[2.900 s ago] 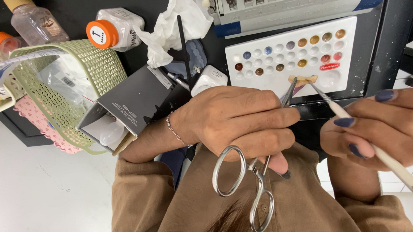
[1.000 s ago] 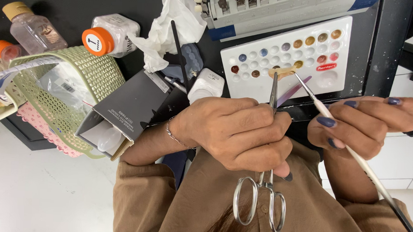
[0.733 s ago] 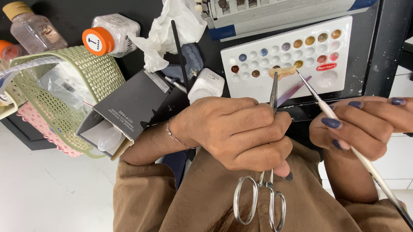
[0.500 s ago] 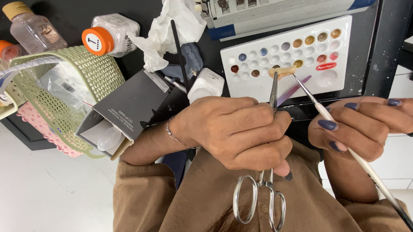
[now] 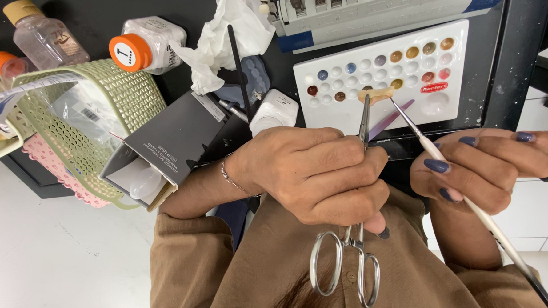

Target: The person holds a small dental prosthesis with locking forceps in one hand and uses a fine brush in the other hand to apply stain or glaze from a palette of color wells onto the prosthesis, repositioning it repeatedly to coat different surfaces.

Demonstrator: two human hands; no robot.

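Gripping ring-handled forceps [image 5: 357,194], my left hand [image 5: 322,174] holds a tooth-coloured piece [image 5: 378,94] over the white palette [image 5: 430,102]; right hand [image 5: 480,166] fingers pinch a brush [image 5: 469,202] touching it.

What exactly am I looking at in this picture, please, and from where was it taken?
The picture comes from a camera worn on a person's head, looking down at their own two bare hands, so the scene looks flipped. The left hand grips a steel scissor-handled clamp; its tip pinches a small tan piece. The right hand holds a thin brush like a pen, its tip close to that piece. Behind them lies a white palette with small wells of coloured paste. Further left are a grey box, a green mesh basket, crumpled tissue and an orange-capped bottle.
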